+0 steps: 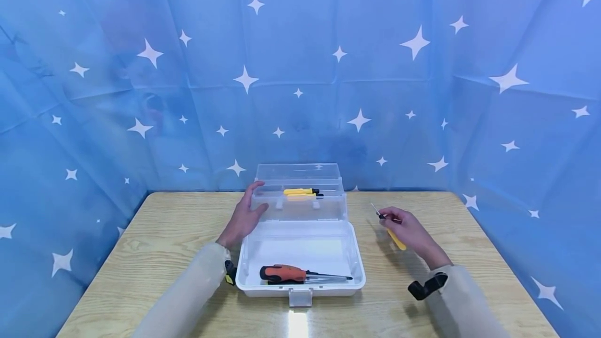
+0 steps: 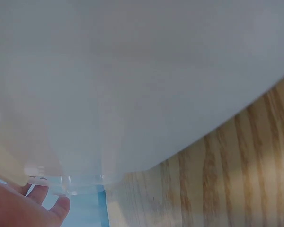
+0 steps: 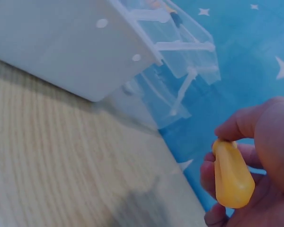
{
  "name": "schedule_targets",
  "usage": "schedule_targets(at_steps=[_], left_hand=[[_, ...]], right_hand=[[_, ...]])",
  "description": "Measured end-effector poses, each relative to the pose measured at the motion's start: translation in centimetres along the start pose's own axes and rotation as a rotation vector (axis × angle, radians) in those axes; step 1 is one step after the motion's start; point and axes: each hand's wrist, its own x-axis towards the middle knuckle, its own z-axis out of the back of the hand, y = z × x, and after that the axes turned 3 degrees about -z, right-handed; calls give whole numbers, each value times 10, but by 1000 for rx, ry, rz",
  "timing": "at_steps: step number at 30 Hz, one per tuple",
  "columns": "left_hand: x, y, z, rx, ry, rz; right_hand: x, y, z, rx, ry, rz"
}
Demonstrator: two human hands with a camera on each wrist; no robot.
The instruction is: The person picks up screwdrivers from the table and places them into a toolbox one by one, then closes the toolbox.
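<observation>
A white toolbox [image 1: 300, 292] stands unfolded, its clear lid and trays [image 1: 300, 212] raised at the back. My left hand [image 1: 243, 218] holds the left edge of the clear trays, with thumb and fingers around the plastic in the left wrist view. In my right hand [image 1: 407, 229], to the right of the box, is a small screwdriver [image 3: 233, 177] with a yellow handle; its thin shaft points up and away. A large red-and-black screwdriver [image 1: 284, 274] lies inside the box near the front. Yellow-and-black small screwdrivers [image 1: 299, 191] lie in a raised tray.
The box sits on a wood-grain table [image 1: 183, 233]. Blue cloth with white stars [image 1: 300, 119] hangs behind and on both sides. A clear latch [image 1: 300, 297] hangs from the box's front edge.
</observation>
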Motion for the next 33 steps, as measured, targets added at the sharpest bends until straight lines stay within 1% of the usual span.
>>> schedule_targets(at_steps=[9,16,22,33], left_hand=[[0,0,0,1,3,-33],[-1,-1,0,-10,12,-18],[-2,-4,0,-7,8,-22],[-2,-3,1,-16,12,-14]], right_hand=[[2,8,7,11,-25,21],[7,13,10,8,-23,46],[11,17,11,12,-10,56],[12,33,14,2,-17,74]])
